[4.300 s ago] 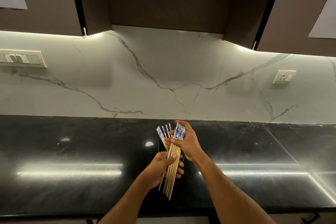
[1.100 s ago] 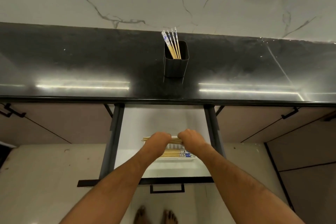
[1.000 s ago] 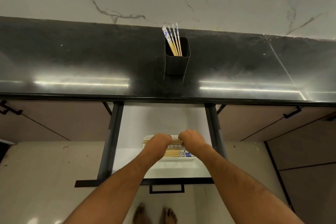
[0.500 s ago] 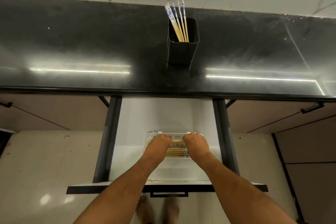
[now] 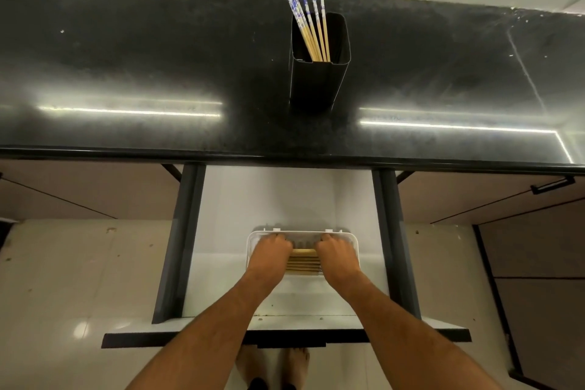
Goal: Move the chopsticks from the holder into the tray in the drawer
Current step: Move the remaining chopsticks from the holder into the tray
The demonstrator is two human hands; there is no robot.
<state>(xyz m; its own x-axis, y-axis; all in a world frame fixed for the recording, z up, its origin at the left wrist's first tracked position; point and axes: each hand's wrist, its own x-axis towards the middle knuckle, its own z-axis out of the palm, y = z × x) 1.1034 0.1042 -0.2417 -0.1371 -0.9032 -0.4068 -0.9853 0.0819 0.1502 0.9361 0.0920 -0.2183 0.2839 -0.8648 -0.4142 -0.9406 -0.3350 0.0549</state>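
Note:
A black square holder [image 5: 318, 79] stands on the dark countertop with several blue-and-white-topped chopsticks [image 5: 308, 19] leaning in it. Below, the white drawer [image 5: 278, 199] is pulled out, and a white tray [image 5: 300, 234] lies in it. A bundle of wooden chopsticks [image 5: 302, 261] lies across the tray. My left hand [image 5: 270, 252] covers the bundle's left end and my right hand [image 5: 337, 255] covers its right end, both palms down with fingers curled over the sticks. The ends of the bundle are hidden under my hands.
The black countertop [image 5: 158, 57] runs across the top, with a marble wall behind. Dark drawer rails [image 5: 177, 244] flank the drawer on both sides. Brown cabinet fronts with a black handle [image 5: 552, 185] sit at the right. My bare feet [image 5: 272, 367] stand on the pale floor.
My hands carried a bundle of chopsticks from the holder down to the drawer and lowered it into the tray. Over the last second the view tilted further down and both hands settled flatter.

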